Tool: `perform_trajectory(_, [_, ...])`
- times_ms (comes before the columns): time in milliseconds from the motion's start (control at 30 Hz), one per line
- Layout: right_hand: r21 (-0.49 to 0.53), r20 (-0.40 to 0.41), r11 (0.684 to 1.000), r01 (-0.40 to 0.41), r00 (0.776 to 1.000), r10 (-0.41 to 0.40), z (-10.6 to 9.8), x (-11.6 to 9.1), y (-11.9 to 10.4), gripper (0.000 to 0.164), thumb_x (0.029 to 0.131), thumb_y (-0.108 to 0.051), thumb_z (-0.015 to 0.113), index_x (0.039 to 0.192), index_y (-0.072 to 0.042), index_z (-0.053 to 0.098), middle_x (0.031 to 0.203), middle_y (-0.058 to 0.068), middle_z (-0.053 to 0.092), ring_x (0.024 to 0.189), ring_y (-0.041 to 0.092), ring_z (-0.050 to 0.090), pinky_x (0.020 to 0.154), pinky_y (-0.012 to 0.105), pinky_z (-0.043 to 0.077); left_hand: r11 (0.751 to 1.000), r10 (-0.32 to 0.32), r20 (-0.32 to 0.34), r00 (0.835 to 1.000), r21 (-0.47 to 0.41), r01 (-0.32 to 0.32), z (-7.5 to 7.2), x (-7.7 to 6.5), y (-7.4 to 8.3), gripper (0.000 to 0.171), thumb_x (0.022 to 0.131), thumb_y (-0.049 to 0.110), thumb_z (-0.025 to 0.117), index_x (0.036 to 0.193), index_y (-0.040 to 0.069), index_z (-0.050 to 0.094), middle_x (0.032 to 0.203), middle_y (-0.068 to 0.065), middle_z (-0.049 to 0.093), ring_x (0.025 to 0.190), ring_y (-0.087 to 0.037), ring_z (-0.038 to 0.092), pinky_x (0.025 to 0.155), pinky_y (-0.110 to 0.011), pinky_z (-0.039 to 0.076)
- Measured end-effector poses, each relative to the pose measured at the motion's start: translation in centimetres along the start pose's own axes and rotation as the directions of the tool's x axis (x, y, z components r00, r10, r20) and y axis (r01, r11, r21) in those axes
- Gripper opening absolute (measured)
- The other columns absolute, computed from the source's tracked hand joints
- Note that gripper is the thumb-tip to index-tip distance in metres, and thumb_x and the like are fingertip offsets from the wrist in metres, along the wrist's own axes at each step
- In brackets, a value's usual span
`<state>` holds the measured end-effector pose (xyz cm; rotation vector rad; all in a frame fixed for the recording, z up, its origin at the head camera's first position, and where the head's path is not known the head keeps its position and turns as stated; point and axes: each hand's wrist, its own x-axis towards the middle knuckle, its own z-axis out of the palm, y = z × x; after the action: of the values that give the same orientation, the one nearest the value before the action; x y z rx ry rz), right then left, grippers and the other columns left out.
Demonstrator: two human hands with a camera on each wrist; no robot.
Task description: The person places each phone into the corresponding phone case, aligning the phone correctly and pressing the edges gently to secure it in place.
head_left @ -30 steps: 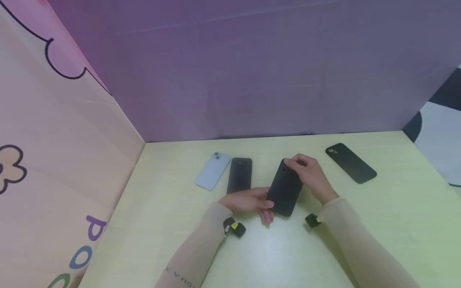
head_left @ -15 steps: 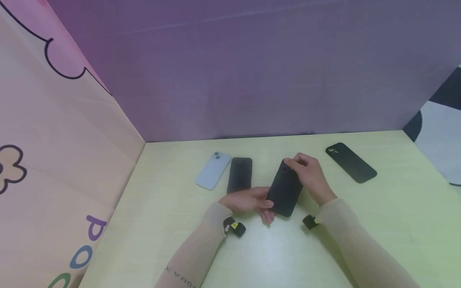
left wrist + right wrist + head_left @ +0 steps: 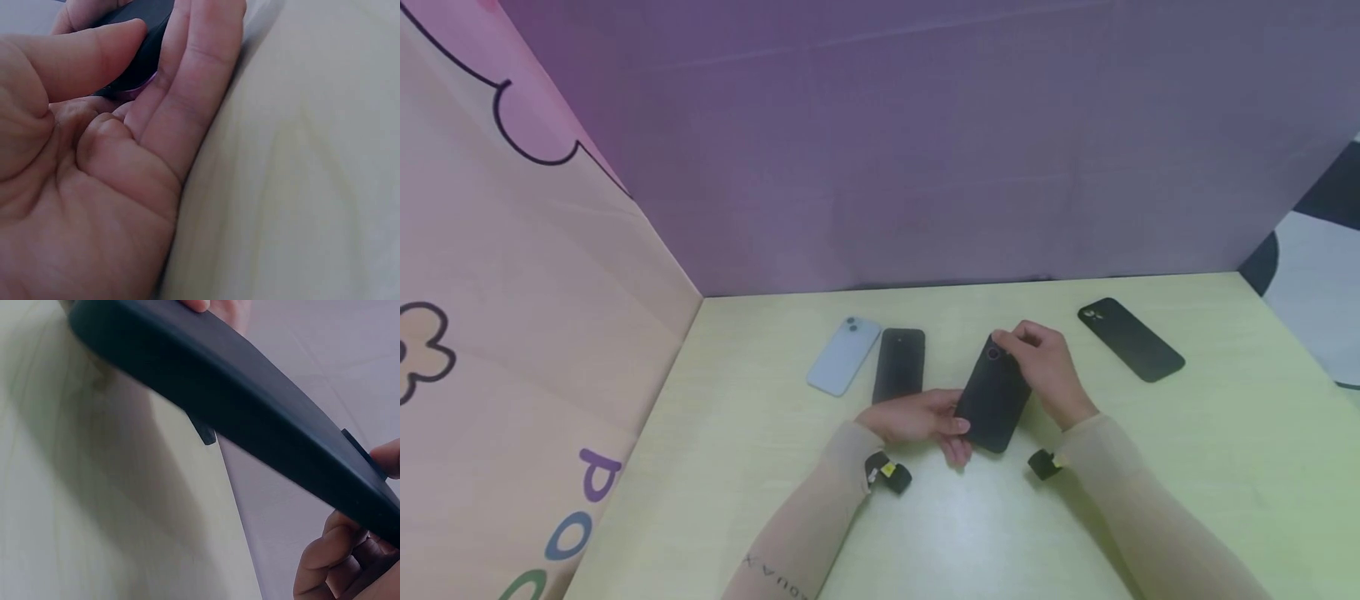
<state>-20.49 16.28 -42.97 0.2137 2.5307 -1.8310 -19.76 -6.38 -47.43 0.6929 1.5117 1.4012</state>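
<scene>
A phone in a black case (image 3: 992, 404) is held tilted above the table between both hands, its camera side facing up. My left hand (image 3: 917, 418) grips its lower left part, thumb on top and fingers underneath. In the left wrist view, a purple edge shows at the end of the black-cased phone (image 3: 128, 94), beside the left hand (image 3: 119, 162). At the upper corner by the camera, my right hand (image 3: 1047, 367) pinches the phone between thumb and fingers. The right wrist view shows the long side of the case (image 3: 244, 425) raised over its shadow, with the right hand (image 3: 340, 562) at its far end.
Left of the held phone lies a dark phone (image 3: 901, 358), its lower end hidden by the left hand. A light blue phone (image 3: 844, 357) lies beside it. A black phone case (image 3: 1131, 340) rests at the right on the pale wooden table (image 3: 760, 492). A purple backdrop (image 3: 925, 167) stands behind.
The right wrist has shifted slightly to the left, and the upper end of the held phone has dipped a little. Both hands keep their hold.
</scene>
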Motion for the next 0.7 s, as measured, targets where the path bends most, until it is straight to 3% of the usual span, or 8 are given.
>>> perform_trajectory(700, [0.010, 0.007, 1.000, 0.021, 1.000, -0.021, 0.05, 0.09, 0.30, 0.036, 0.095, -0.044, 0.070, 0.078, -0.015, 0.058, 0.074, -0.010, 0.050, 0.084, 0.018, 0.045, 0.071, 0.030, 0.041, 1.000, 0.007, 0.006, 1.000, -0.008, -0.007, -0.11, 0.04, -0.05, 0.048, 0.107, 0.008, 0.048, 0.153, 0.005, 0.034, 0.111, -0.033, 0.070, 0.086, -0.022, 0.075, 0.087, -0.041, 0.064])
